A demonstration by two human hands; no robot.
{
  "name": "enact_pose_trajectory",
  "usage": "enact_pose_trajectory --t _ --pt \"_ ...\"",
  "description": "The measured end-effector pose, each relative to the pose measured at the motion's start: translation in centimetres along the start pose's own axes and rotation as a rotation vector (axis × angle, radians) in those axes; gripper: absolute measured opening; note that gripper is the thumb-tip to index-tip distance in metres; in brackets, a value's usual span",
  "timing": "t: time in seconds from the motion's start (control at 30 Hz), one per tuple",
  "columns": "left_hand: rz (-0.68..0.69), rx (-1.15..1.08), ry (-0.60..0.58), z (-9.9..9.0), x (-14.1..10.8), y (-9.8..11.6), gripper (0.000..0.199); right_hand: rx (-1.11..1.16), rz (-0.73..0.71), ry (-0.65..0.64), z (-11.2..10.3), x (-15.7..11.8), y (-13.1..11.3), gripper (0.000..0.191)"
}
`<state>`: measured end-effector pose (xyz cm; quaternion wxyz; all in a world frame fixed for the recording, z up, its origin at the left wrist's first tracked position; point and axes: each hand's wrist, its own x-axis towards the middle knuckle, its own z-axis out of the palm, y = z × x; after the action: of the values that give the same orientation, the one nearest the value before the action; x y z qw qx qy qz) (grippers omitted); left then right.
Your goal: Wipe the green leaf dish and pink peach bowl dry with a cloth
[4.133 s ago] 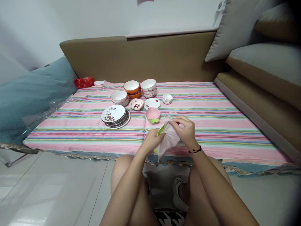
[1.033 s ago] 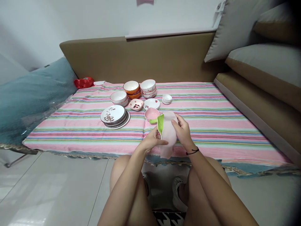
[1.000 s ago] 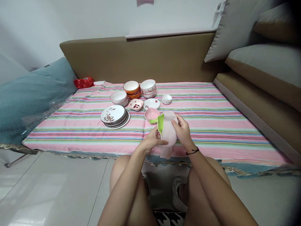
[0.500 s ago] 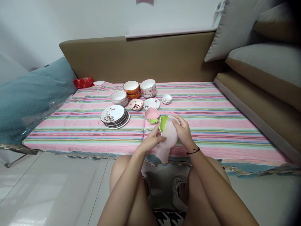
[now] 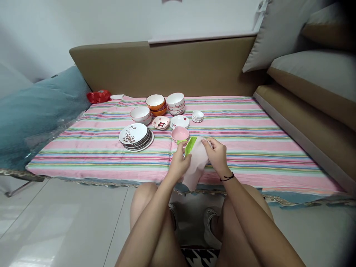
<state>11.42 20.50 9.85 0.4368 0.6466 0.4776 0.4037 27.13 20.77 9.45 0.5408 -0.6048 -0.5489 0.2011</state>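
**Head view: both hands close on a cloth-wrapped dish at the near edge of the striped cover**

Head view, looking down over the knees. The left hand (image 5: 180, 163) and the right hand (image 5: 217, 155) meet just above the near edge of the striped cloth cover (image 5: 250, 148), roughly at its middle. Between them is a pale pink cloth (image 5: 197, 165) wrapped about a small dish, of which only a green leaf-shaped tab (image 5: 190, 145) shows at the top. The left hand is closed round the dish from the left, fingers curled by the green tab; the right hand pinches the cloth at its upper right. The bundle's long axis runs up and away from the person, with the loose cloth tail hanging toward the knees. Both hands touch it, so neither is nearer.

Just beyond the green tab, toward the far edge, sits one pink dish (image 5: 180, 133) with its own green tab. It lies a little nearer the left hand than the right.

Farther back, left of centre, I count:
- one stack of flat patterned plates (image 5: 135, 135); the number in it cannot be told
- one white bowl (image 5: 141, 114) behind the plates
- one stack of orange bowls (image 5: 156, 104)
- one stack of white bowls (image 5: 175, 103)
- one small square pink dish (image 5: 161, 122)
- one small stack of saucers (image 5: 180, 121)
- one stack of tiny white dishes (image 5: 197, 116)

A red packet (image 5: 98, 96) lies at the far left corner.
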Motion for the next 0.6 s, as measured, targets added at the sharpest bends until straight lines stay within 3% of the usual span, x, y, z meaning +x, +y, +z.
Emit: enact_pose_trajectory --t 0.1,0.2,0.33,0.43,0.6 --pt "-0.029 -0.014 0.005 -0.1 -0.1 0.1 0.045 0.085 -0.048 -0.084 0.2 0.2 0.5 0.023" --pt "-0.042 -0.023 0.014 0.1 -0.2 0.1 0.046 0.179 -0.058 -0.162 0.6 0.3 0.9 0.035" --pt "-0.026 -0.013 -0.034 0.2 -0.2 0.2 0.047 0.138 0.054 -0.059 0.4 0.3 0.5 0.025" --pt "-0.005 0.017 -0.042 0.2 -0.1 0.3 0.037 0.024 0.036 0.038 -0.1 0.1 -0.1 0.031" --pt "-0.015 0.015 0.026 0.3 0.0 0.4 0.029 0.022 -0.044 -0.038 -0.1 0.0 0.0 0.031"
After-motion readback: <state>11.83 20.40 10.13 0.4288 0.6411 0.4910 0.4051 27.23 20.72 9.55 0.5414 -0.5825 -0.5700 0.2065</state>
